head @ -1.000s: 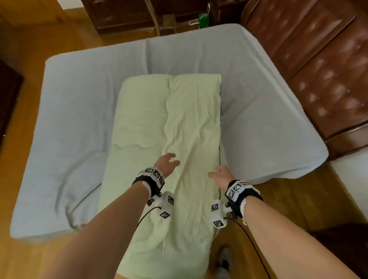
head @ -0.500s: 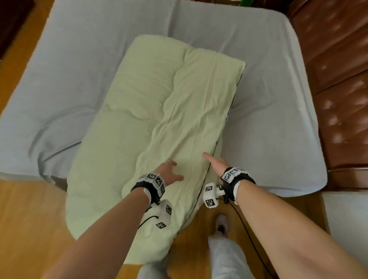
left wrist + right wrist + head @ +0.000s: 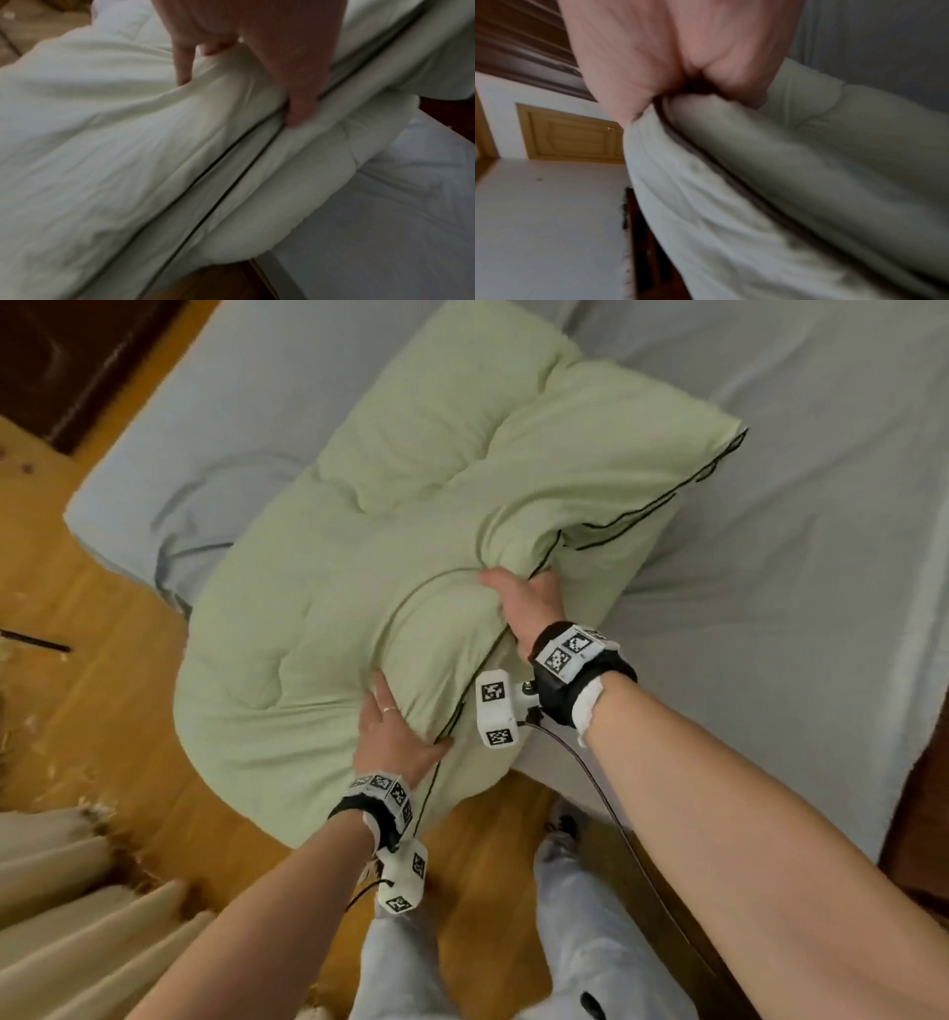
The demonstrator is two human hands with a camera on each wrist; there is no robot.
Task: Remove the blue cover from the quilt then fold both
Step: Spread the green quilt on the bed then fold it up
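Both forearms are bare, with no sleeves in the head view. The left hand (image 3: 393, 737) has a thin ring on one finger. Each wrist carries a black band (image 3: 583, 683) topped by a white plate printed with square black-and-white coded markers, and a strip of white fabric shows at the band's arm-side edge. A white boxy camera module (image 3: 495, 708) hangs off the right band on a short metal mount, with coded markers on its faces; a matching module (image 3: 403, 878) hangs below the left band (image 3: 377, 809). A thin dark cable (image 3: 616, 819) runs from the right module along the arm. The legs wear pale blue-grey trousers (image 3: 590, 932).
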